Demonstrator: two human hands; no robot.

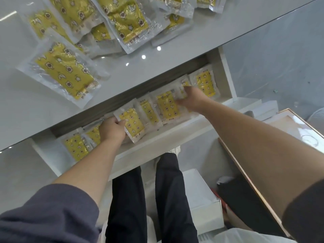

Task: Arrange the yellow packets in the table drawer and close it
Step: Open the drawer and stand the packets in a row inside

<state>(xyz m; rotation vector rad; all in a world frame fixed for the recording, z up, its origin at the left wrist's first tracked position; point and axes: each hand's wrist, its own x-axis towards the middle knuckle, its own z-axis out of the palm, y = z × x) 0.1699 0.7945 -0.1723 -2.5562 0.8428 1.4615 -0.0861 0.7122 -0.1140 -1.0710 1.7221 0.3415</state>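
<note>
our left hand (112, 128), nine o'clock, grips a yellow packet (134, 124), our right hand (192, 99), two o'clock, pinches a second packet (184, 81)

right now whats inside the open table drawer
A row of overlapping yellow packets fills the drawer, the left hand gripping one, the right hand pinching another. The drawer floor beneath them and the part under the table top are hidden.

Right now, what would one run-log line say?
drawer: open | left-hand grip: holds yellow packet | right-hand grip: pinches another packet | tabletop: loose packets lying
</note>
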